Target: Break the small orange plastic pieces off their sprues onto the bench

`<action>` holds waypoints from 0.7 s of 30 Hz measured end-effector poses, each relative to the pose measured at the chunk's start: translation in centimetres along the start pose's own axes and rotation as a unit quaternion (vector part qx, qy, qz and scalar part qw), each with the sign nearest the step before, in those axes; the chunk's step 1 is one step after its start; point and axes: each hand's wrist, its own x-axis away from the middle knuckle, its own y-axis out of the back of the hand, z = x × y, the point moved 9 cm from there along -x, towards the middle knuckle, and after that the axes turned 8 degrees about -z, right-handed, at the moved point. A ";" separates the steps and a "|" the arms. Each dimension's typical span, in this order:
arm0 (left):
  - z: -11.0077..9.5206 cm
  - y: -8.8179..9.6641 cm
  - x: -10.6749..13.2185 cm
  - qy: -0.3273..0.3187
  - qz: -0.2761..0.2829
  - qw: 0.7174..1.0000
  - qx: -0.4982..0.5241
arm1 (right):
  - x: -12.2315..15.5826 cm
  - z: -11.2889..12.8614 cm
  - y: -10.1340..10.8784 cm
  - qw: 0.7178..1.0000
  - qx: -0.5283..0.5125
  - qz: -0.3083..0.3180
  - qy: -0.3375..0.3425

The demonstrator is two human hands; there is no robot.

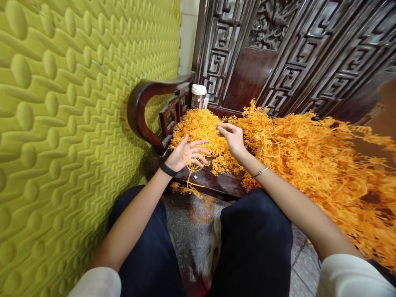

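Note:
A big heap of orange plastic sprigs (312,165) covers the seat of a dark carved wooden bench (216,181). A smaller pile of tiny orange flower pieces (201,128) lies at the bench's left end. My left hand (187,153) is palm up with fingers spread, and a thin orange stem (193,171) hangs loosely across it. My right hand (231,137) hovers over the small pile with fingertips pinched together; whatever it holds is too small to make out. A black band is on my left wrist, a thin bracelet on my right.
A white-lidded jar (198,96) stands at the bench's back left corner. The curved armrest (145,107) is just left of my hands. A padded yellow-green wall (68,123) fills the left side. My knees in dark trousers sit below; orange bits litter the speckled floor (192,231).

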 end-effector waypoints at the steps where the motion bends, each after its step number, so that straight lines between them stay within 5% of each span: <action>1: -0.1 0.0 0.1 0.000 0.004 1.000 0.008 | -0.1 0.0 0.2 1.000 -0.002 -0.008 -0.001; 8: -0.9 0.4 0.4 -0.024 -0.025 0.999 0.038 | -0.2 -1.1 0.9 0.998 -0.023 -0.049 -0.041; 13: -1.4 0.8 0.5 -0.038 -0.049 0.996 0.061 | 0.2 -0.3 -0.3 0.999 0.033 -0.003 -0.008; 16: -1.8 1.2 0.6 -0.049 -0.061 0.995 0.067 | 1.4 0.0 -2.8 0.991 0.030 0.129 -0.020; 19: -2.2 1.5 0.8 -0.056 -0.070 0.993 0.075 | 4.2 -0.9 -5.8 0.942 0.005 0.320 -0.100; 21: -2.4 1.5 0.9 -0.062 -0.069 0.992 0.083 | 5.8 -1.2 -6.7 0.912 -0.002 0.386 -0.137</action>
